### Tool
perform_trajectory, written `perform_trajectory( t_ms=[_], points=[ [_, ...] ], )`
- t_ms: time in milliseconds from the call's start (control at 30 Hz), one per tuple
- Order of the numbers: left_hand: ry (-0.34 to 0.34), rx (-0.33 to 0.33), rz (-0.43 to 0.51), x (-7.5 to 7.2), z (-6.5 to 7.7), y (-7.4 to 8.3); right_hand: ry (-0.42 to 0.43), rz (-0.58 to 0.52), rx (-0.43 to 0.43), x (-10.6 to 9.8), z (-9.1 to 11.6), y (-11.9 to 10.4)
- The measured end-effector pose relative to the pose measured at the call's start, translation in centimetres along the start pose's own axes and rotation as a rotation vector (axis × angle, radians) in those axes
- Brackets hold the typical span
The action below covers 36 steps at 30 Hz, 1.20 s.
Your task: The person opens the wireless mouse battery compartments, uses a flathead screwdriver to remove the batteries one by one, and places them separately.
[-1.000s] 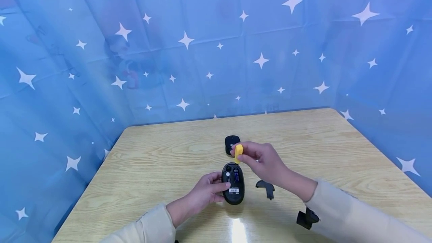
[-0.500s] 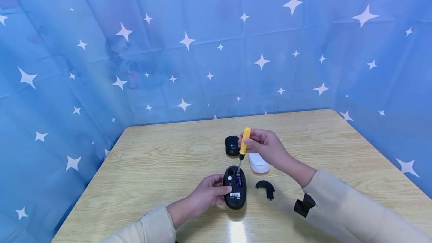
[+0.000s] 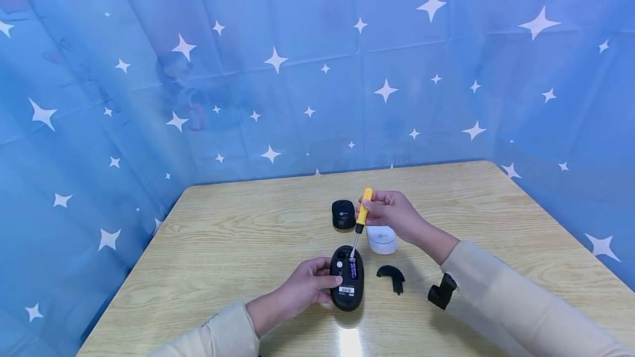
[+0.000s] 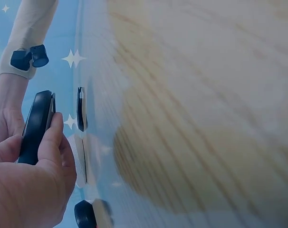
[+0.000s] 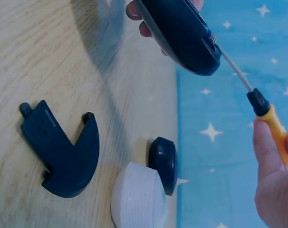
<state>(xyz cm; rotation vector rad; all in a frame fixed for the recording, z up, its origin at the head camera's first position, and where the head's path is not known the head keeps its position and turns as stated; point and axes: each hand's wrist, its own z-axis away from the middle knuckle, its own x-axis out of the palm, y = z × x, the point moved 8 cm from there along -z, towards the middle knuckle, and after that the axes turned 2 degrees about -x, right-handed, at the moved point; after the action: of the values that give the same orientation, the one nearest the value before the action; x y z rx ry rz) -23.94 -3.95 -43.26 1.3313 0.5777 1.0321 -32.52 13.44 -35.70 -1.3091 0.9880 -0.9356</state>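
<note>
My left hand (image 3: 305, 288) holds a black computer mouse (image 3: 347, 284) with its underside up, thumb across the bottom face. The mouse's battery slot is uncovered, and a dark-blue battery (image 3: 353, 269) lies in it. Between thumb and fingers, my right hand (image 3: 394, 216) pinches the yellow handle of a screwdriver (image 3: 365, 207). Its metal shaft slants down to the battery's far end; in the right wrist view the shaft (image 5: 235, 67) meets the mouse near a small metal spring. The left wrist view shows the mouse (image 4: 35, 128) edge-on, raised off the table.
A black battery cover (image 3: 393, 276) lies on the wooden table (image 3: 238, 236) to the right of the held mouse. Farther back are a white mouse (image 3: 382, 241) and another black mouse (image 3: 343, 214). A starry blue curtain (image 3: 317, 81) hangs behind the table.
My right hand has moved up and right, and the screwdriver now slants with its shaft showing. The held mouse has shifted slightly toward me and right. The white mouse has come into view.
</note>
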Motion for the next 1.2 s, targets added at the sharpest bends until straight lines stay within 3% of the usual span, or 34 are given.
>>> perform_trajectory(
  t_ms=[567, 1200],
  points=[
    [-0.016, -0.002, -0.001, 0.3, 0.1, -0.2, 0.032, -0.142, 0.127, -0.1, -0.5, 2.5],
    [-0.013, 0.005, 0.007, 0.5, 0.1, 0.4, 0.023, -0.226, 0.163, 0.0, -0.4, 3.0]
  ],
)
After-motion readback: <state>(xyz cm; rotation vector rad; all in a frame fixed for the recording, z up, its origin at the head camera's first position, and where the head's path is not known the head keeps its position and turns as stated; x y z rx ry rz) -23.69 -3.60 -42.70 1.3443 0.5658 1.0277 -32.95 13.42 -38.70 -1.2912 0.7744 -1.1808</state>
